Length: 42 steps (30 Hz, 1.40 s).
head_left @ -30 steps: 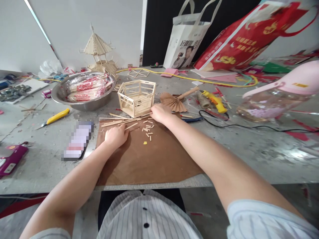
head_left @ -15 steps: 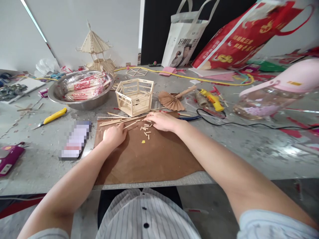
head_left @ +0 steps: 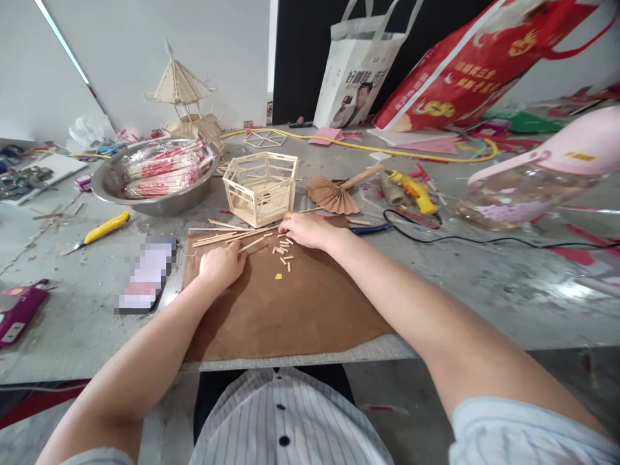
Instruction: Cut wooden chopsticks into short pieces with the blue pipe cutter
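Observation:
My left hand (head_left: 221, 265) rests on a brown mat (head_left: 271, 316), its fingers closed on a thin wooden stick (head_left: 252, 245) that points to the right. Several longer sticks (head_left: 213, 239) lie just beyond it. At the mat's far edge is my right hand (head_left: 306, 230), fingers curled down and pressed together; whatever they hold is hidden. Short cut stick pieces (head_left: 283, 248) lie scattered right below that hand, with a small yellow scrap (head_left: 278, 276) nearer to me. Behind both hands stands a hexagonal stick frame (head_left: 261, 190), close to my right fingertips.
A metal bowl (head_left: 159, 205) of wrapped sticks, a yellow craft knife (head_left: 106, 227) and a phone (head_left: 148, 274) are on the left. A stick pavilion (head_left: 179, 84) stands behind. To the right are a paper fan (head_left: 334, 196), a yellow glue gun (head_left: 414, 192) and a bottle (head_left: 527, 187).
My right hand has shifted slightly left, its fingers more curled and its knuckles higher. My left hand and the stick stay in place.

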Each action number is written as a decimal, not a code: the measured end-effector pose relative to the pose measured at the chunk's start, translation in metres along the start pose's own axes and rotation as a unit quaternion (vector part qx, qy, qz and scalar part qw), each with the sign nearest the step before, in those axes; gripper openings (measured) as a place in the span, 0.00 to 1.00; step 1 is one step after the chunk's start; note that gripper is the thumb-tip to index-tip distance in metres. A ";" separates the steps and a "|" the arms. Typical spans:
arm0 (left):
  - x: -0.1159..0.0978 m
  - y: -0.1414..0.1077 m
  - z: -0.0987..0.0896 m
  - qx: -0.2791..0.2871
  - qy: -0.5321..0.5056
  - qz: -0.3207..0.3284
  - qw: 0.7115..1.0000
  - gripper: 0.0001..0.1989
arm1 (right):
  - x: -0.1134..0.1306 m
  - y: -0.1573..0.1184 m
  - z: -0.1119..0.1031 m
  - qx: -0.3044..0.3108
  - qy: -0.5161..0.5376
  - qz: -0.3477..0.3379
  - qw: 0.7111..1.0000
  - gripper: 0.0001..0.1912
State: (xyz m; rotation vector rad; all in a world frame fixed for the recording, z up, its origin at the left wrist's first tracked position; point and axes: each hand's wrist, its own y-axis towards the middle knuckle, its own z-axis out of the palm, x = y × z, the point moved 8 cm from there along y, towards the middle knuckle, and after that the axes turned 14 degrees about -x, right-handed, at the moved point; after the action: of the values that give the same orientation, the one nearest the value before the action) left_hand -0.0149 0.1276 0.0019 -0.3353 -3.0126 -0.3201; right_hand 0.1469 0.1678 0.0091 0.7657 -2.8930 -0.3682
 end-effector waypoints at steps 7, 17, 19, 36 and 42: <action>-0.001 0.000 -0.002 -0.010 0.003 0.000 1.000 0.20 | -0.003 -0.009 -0.005 0.000 0.031 -0.005 1.000 0.13; -0.002 -0.001 -0.004 -0.009 -0.001 -0.003 1.000 0.21 | -0.010 0.003 0.007 -0.026 0.008 0.018 0.999 0.12; -0.002 0.000 -0.004 -0.013 -0.004 0.002 1.000 0.20 | -0.008 0.006 0.007 -0.036 0.011 0.012 0.999 0.12; -0.011 -0.007 -0.008 -0.011 -0.084 -0.008 0.996 0.17 | 0.002 -0.032 -0.025 -0.106 0.105 0.046 0.988 0.12; -0.011 -0.007 -0.007 -0.003 -0.071 -0.013 0.997 0.17 | 0.011 -0.026 -0.014 -0.092 0.140 0.028 0.985 0.10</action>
State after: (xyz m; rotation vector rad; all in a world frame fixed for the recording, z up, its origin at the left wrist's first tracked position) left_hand -0.0054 0.1173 0.0061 -0.3342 -3.1585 -0.3204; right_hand 0.1518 0.1375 0.0167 0.6464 -2.5698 -0.4711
